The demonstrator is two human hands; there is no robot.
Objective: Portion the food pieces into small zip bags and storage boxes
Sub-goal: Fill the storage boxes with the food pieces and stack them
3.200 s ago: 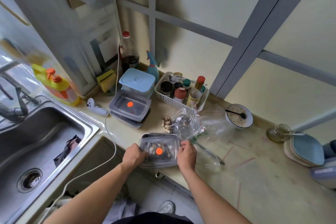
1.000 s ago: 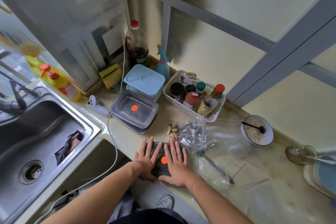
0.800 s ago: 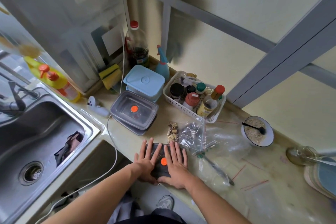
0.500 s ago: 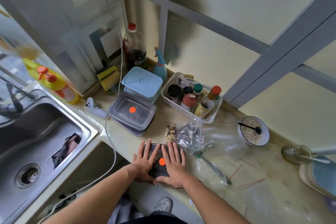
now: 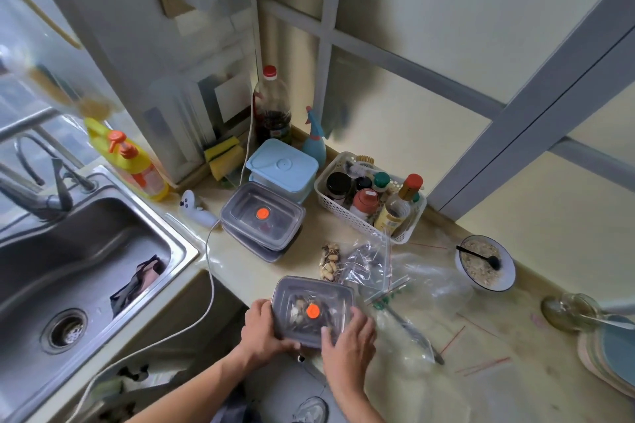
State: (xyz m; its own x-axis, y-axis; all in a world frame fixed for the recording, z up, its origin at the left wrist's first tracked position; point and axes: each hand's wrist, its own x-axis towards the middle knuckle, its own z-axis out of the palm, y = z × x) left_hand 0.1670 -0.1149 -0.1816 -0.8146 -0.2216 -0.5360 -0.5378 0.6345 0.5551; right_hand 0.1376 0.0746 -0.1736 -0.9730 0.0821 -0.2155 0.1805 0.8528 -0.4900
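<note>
Both hands grip one lidded grey storage box (image 5: pixel 313 311) at the counter's (image 5: pixel 498 378) near edge, at 6 o'clock in the view. The left hand (image 5: pixel 264 330) curls round its left near corner; the right hand (image 5: pixel 348 336) wraps the right near corner, with a thumb on the lid. Food pieces and one orange dot show through the lid. At 12 o'clock from this box lies a small heap of loose pieces (image 5: pixel 329 263), touching one clear zip bag (image 5: pixel 369 263) at their 3 o'clock. Two more grey boxes (image 5: pixel 263 218) sit stacked at 11 o'clock, with one orange dot on top, and one blue box (image 5: pixel 282 166) stands behind them. One white basket (image 5: pixel 357 220) at 1 o'clock holds several bottles. One bowl (image 5: pixel 486 266) sits at 3 o'clock.
</note>
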